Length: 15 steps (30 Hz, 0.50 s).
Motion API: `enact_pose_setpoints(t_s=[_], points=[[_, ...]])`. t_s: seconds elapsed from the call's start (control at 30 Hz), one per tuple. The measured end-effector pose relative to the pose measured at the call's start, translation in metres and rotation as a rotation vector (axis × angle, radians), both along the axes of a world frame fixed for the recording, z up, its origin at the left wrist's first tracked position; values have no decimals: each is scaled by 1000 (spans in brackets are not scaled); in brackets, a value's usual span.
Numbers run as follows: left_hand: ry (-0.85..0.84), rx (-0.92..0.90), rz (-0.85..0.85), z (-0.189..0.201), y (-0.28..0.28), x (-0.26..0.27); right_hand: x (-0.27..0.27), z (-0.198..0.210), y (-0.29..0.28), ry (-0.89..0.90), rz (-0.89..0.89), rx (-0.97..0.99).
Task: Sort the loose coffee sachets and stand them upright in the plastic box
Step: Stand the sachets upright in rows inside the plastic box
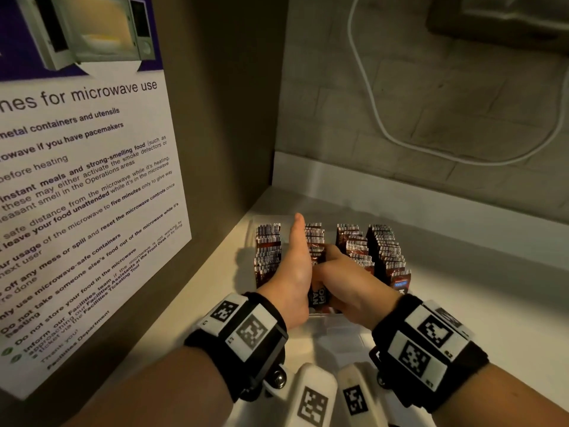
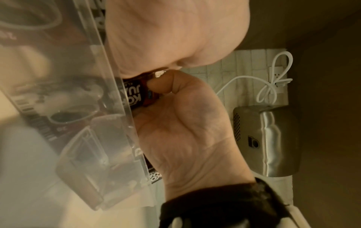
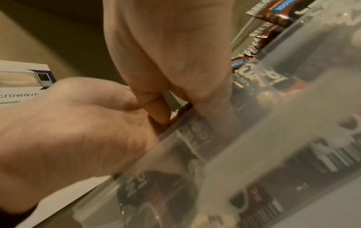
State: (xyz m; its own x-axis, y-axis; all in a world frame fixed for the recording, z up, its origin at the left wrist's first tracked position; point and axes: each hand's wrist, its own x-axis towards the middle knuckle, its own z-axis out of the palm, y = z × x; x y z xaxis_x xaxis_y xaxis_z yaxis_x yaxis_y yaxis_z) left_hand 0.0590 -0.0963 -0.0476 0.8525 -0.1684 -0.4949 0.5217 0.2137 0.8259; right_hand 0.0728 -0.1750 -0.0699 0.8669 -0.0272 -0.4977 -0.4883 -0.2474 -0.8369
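Note:
A clear plastic box [image 1: 323, 318] stands on the white counter, holding several rows of brown coffee sachets [image 1: 386, 251] on edge. My left hand [image 1: 295, 260] lies flat and straight between the first and second rows, pressing sideways against the stack. My right hand [image 1: 341, 278] is curled round a bunch of sachets [image 1: 318, 298] at the front of the second row. In the left wrist view my right thumb pinches a sachet [image 2: 136, 97] beside the box wall [image 2: 97, 61], under my left hand [image 2: 175, 35]. The right wrist view shows the right hand [image 3: 166, 46] and left hand [image 3: 68, 123] meeting above the sachets [image 3: 195, 134].
A microwave notice poster [image 1: 86, 180] covers the side wall close on the left. Behind the box rises a tiled wall with a looped white cable [image 1: 385, 127]. A steel wall unit [image 2: 265, 138] hangs above. Bare counter [image 1: 477, 303] extends to the right.

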Motion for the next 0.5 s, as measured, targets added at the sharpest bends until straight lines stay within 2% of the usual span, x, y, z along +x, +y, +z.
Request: enact_pose_setpoints(t_s=[0.27, 0.43, 0.5], points=[[-10, -49, -86, 11, -5, -7, -2, 2, -1, -70, 6, 20], [-78, -99, -86, -1, -6, -3, -2, 4, 1, -61, 42, 112], [-62, -16, -109, 1, -8, -2, -2, 4, 1, -71, 51, 128]])
